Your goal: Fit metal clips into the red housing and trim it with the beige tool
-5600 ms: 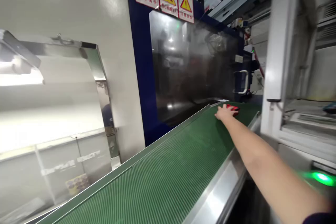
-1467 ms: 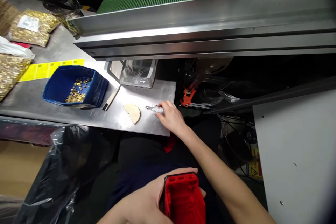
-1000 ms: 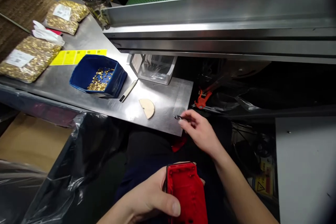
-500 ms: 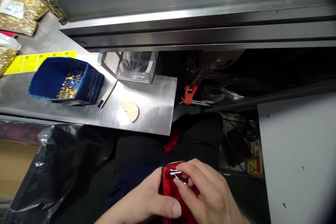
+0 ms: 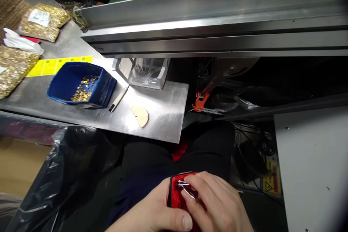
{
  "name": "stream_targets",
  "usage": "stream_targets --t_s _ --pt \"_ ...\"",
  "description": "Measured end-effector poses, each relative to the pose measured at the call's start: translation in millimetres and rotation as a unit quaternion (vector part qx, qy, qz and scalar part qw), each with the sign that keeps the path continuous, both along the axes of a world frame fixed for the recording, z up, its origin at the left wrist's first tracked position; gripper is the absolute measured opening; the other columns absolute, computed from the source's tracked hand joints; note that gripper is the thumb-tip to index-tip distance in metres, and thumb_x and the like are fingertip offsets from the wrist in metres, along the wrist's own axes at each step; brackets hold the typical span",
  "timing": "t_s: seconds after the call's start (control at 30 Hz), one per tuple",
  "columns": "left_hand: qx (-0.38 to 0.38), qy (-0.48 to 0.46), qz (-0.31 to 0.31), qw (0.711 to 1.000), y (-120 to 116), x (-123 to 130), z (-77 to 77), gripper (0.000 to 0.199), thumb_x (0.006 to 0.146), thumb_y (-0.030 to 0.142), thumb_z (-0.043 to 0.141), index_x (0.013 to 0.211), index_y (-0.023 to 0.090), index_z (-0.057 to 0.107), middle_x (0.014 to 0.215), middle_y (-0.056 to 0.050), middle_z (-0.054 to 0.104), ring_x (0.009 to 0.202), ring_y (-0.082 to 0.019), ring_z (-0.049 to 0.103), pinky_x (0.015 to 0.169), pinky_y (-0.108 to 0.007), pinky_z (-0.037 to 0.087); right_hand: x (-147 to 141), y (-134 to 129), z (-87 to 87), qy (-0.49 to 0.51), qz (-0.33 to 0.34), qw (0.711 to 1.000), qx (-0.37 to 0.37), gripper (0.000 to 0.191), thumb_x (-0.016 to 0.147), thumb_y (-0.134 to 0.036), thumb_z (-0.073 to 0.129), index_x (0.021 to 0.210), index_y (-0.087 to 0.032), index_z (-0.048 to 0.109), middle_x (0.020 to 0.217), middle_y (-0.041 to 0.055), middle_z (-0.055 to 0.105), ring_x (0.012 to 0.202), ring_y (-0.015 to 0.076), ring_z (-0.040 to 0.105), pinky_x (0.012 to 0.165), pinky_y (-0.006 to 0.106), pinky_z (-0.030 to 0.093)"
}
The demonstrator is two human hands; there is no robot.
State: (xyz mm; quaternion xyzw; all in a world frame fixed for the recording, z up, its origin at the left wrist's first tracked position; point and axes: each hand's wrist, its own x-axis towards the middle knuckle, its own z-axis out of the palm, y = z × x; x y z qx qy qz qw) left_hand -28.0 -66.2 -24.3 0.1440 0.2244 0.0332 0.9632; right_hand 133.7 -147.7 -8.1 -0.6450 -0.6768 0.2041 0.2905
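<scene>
Red plastic part (image 5: 178,188) sits low in the view over the person's dark-clothed lap, clasped from the left by the left hand (image 5: 156,212), whose thumb lies along its lower edge. Right hand (image 5: 214,206) is closed in a pinch on thin metal tweezers (image 5: 186,188), their tips touching the top face of the red plastic part. Most of that part is covered by the two hands, and its lower end is cut off by the bottom of the view, as are both wrists. Beyond the knees the table (image 5: 165,116) ends in a bare right-hand corner, with open dark space to its right where an orange tool (image 5: 199,102) hangs. On the table lie a beige half-disc (image 5: 141,115), a slim knife (image 5: 118,98) and a blue bin (image 5: 81,84) of small brass pieces. A black plastic bag (image 5: 65,174) fills the lower left, its contents hidden. The conveyor rail (image 5: 217,18) overhangs the table's far edge
</scene>
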Motion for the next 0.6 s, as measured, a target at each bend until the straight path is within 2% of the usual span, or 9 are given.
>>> stream_targets --t_s 0.17,0.33,0.47,0.6 --pt "0.014 0.012 -0.001 1.0 1.5 2.1 -0.2 0.039 0.074 0.034 0.091 0.101 0.013 0.072 0.094 -0.005 0.062 0.087 -0.017 0.056 0.079 -0.027 0.041 -5.2 0.5 -3.8 -0.017 -0.019 0.999 0.038 0.014 0.1 -0.019 0.053 0.108 -0.017 0.064 0.08 0.006 0.072 0.065 0.0198 0.068 0.064 0.032 0.052" --pt "0.01 0.015 0.006 1.0 0.6 2.3 -1.8 0.042 0.072 0.034 0.092 0.103 0.013 0.071 0.096 -0.005 0.06 0.088 -0.017 0.054 0.078 -0.026 0.041 -5.9 0.8 -2.9 -0.023 -0.032 0.999 0.029 0.016 0.1 -0.019 0.052 0.108 -0.017 0.065 0.082 0.0062 0.073 0.066 0.0196 0.068 0.064 0.031 0.052" --pt "0.026 0.02 0.006 0.999 0.3 2.4 -3.0 0.043 0.073 0.037 0.091 0.102 0.012 0.072 0.094 -0.006 0.062 0.083 -0.016 0.056 0.075 -0.026 0.04 -4.5 0.1 -1.5 -0.02 -0.013 1.0 0.016 0.017 0.101 -0.019 0.05 0.109 -0.017 0.065 0.081 0.0063 0.072 0.066 0.0195 0.067 0.063 0.031 0.051" --pt "0.016 0.016 0.002 1.0 0.0 1.3 -4.7 0.04 0.075 0.036 0.09 0.103 0.013 0.072 0.092 -0.005 0.063 0.082 -0.016 0.058 0.078 -0.027 0.043 -1.6 2.2 -3.1 -0.021 0.02 1.0 -0.004 0.018 0.102 -0.017 0.047 0.107 -0.016 0.065 0.081 0.0067 0.07 0.065 0.0196 0.065 0.061 0.031 0.049"
